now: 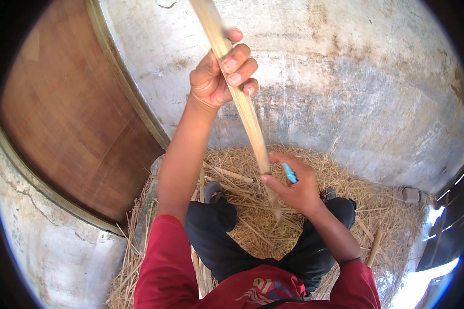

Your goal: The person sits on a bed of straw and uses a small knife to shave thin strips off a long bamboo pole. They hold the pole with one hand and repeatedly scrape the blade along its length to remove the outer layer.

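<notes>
A long, flat, pale wooden strip (248,117) that looks like split bamboo slants from the top of the view down between my knees. My left hand (226,74) is raised in front of the wall with its fingers closed around the upper part of the strip. Lower down, my right hand (298,183) is closed on a small blue handle-like thing (290,173); the rest of it is hidden in the hand. The right thumb and forefinger are at the strip's lower part. Below them the strip's end is blurred.
Straw-like shavings (263,232) cover the floor around my feet, with several loose sticks (232,174) among them. A stained whitewashed wall (335,87) stands in front. At the left is a brown wooden panel (72,103) in a frame. Bright light comes in at the lower right.
</notes>
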